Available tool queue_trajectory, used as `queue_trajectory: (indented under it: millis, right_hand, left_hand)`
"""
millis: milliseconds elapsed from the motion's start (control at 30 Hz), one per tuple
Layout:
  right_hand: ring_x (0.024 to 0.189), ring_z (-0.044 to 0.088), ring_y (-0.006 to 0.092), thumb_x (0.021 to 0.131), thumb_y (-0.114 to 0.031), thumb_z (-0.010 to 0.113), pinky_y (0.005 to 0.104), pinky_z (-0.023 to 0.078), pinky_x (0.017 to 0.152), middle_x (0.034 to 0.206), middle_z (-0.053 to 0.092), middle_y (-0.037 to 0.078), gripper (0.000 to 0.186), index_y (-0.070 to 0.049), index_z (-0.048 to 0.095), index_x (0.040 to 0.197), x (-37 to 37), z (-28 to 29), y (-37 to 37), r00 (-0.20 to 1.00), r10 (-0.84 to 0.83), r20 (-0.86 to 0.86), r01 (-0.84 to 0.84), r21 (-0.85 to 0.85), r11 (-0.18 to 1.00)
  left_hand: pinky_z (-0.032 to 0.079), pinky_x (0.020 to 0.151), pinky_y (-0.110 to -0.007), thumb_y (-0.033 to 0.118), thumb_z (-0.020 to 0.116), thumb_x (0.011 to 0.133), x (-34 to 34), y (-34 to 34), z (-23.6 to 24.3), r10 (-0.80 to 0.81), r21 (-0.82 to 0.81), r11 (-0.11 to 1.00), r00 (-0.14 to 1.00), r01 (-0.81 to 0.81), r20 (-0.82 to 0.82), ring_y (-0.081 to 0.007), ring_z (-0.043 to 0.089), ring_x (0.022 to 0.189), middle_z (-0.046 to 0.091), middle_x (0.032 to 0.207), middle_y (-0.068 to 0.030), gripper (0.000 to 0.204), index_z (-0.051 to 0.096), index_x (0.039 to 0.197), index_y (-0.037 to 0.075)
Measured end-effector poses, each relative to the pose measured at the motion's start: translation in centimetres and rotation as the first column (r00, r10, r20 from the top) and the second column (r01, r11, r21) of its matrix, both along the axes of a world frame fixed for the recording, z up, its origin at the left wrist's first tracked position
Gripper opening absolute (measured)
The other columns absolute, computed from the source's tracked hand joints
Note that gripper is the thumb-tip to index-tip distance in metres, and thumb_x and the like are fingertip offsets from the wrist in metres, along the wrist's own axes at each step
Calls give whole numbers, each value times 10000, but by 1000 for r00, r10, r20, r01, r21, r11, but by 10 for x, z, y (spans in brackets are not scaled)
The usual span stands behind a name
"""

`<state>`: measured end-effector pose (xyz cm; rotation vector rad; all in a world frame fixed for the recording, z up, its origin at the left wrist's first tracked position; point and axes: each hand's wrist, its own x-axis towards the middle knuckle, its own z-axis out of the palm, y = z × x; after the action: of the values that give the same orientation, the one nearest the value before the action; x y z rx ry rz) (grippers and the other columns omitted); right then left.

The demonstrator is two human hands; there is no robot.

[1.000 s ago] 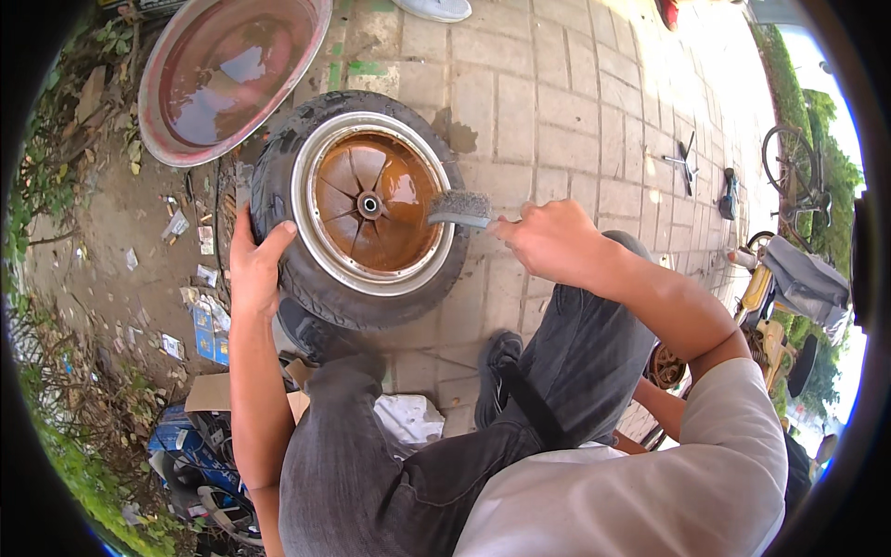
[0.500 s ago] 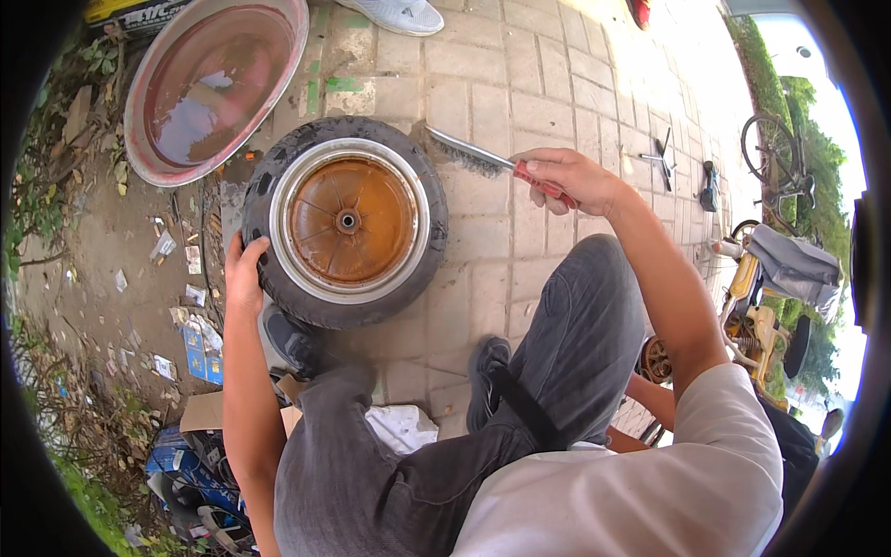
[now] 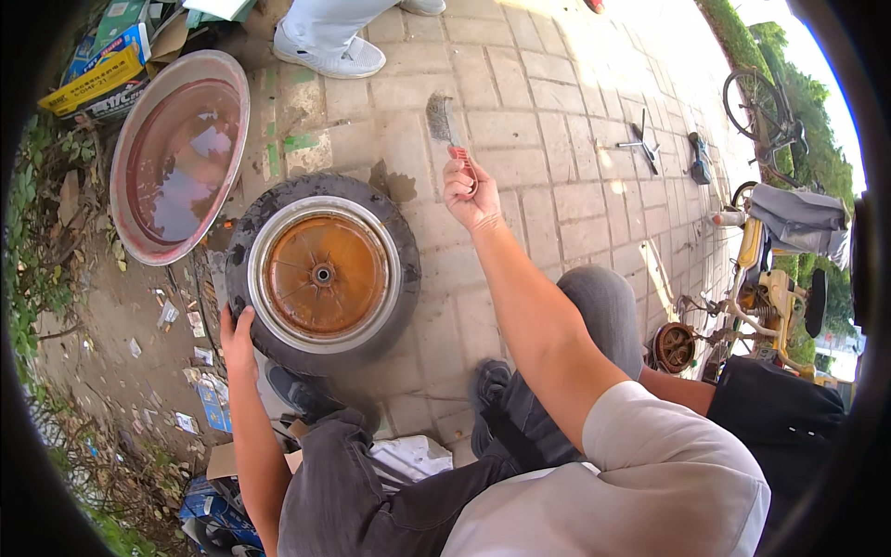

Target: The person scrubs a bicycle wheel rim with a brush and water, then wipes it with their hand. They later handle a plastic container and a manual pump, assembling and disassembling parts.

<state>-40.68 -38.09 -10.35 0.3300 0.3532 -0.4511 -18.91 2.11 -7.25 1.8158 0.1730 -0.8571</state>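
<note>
- We see the wheel [image 3: 322, 302] left of the frame's centre, set on the paving [image 3: 557, 213] with its orange-brown face toward us; a small metal hub [image 3: 322, 274] marks its middle.
- Around that face we make out a silver rim [image 3: 393, 278], and around the rim a black tyre [image 3: 406, 306].
- We find the left hand [image 3: 238, 345] at the tyre's lower left edge, touching it with thumb and fingers parted; we cannot tell how far the hand closes round the rubber.
- Above and right of the wheel, near the upper middle, we see the right hand [image 3: 471, 192] closed around the red handle of a wire brush [image 3: 441, 121]. The brush's grey bristled end points up the frame, well apart from the wheel.
- At the upper left, near the tyre, we see a reddish basin [image 3: 122, 167] with shiny liquid in it.
- Beyond it, in the corner, we note a yellow and black box [image 3: 97, 82].
- At the top we see another person's light shoe [image 3: 334, 56].
- Toward the upper right we spot a cross-shaped tool [image 3: 639, 142] on the paving, and past it a bicycle [image 3: 787, 130].
</note>
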Motion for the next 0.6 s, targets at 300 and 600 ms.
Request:
queue_trajectory:
  millis: [300,600]
  right_hand:
    - [675,568,264,939,-307,464,378,449,594,747,583,98,254,-163,600,1098,7,34,-63,314,-440,-842,-751,-503,428]
    - [906,613,404,922,-289,459,504,479,781,990,644,191,331,-214,502,1242,-90,30,-27,-296,-795,-529,-903,427,52]
  left_hand:
    - [203,1076,-447,357,653,819,-3,8,-2,38,124,992,998,-32,-47,-255,338,1324,352,1457,-125,751,324,1442,96]
    - [251,1083,-324,235,646,864,2,21,-43,170,-58,985,973,-163,153,-233,377,1308,376,1438,-153,680,336,1401,-43]
